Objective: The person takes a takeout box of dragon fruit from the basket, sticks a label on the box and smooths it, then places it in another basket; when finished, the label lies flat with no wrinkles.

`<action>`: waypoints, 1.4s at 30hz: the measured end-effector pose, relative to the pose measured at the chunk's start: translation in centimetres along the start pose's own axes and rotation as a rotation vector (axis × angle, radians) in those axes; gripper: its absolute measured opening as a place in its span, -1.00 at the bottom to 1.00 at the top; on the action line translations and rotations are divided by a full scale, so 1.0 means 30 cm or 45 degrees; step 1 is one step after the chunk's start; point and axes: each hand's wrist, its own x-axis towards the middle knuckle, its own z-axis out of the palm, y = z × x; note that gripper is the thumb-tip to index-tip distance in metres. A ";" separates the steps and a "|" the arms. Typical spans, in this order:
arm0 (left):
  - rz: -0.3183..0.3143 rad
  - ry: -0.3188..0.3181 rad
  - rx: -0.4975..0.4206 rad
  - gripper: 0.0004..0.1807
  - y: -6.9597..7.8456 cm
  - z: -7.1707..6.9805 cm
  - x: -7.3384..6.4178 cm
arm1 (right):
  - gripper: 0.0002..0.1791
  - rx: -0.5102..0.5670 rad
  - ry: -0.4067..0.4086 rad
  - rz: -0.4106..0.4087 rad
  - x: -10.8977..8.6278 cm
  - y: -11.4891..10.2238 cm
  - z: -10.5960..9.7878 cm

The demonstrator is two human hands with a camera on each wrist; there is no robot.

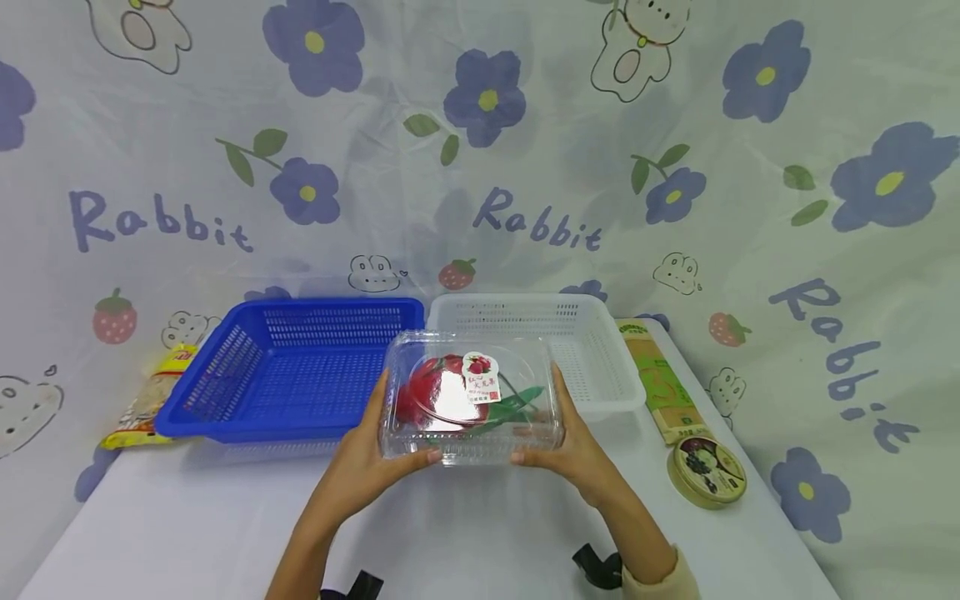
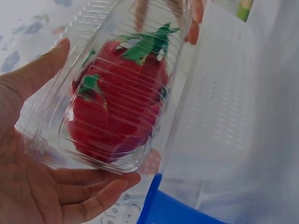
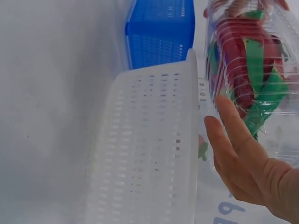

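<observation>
The table (image 1: 225, 517) is covered in a pale cloth with blue flowers and the word Rabbit. At its far side sit two baskets next to each other. The blue basket (image 1: 292, 367) is on the left and the white basket (image 1: 592, 350) is on the right.

In front of them, right where the two baskets meet, is the clear box (image 1: 471, 396). It is held up off the table. Its long side runs left to right. Inside is a red dragon fruit (image 1: 442, 392) with green tips, and a small label (image 1: 481, 377) sits on the lid.

The left hand (image 1: 367, 454) holds the left end of the box, with the thumb on top and the fingers curled under. The right hand (image 1: 573, 442) holds the right end the same way. So the hands are apart, one at each end, and the box is clamped between them. Both hands are just as close to it.

From the right wrist, the box looks to be just near the white basket's rim. I cannot tell if they touch.

On the far right lie a green packet (image 1: 663, 379) and a round tin (image 1: 707, 468). On the far left lies a yellow bag (image 1: 150, 396).
</observation>
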 end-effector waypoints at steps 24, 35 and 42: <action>0.031 -0.029 -0.021 0.36 -0.003 0.003 0.074 | 0.43 -0.004 0.022 -0.069 0.048 0.013 -0.020; 0.031 -0.034 -0.032 0.36 0.001 0.020 0.105 | 0.40 0.011 0.038 -0.039 0.074 0.030 -0.051; 0.029 -0.047 -0.019 0.36 0.000 0.028 0.119 | 0.45 0.020 0.038 -0.003 0.079 0.035 -0.060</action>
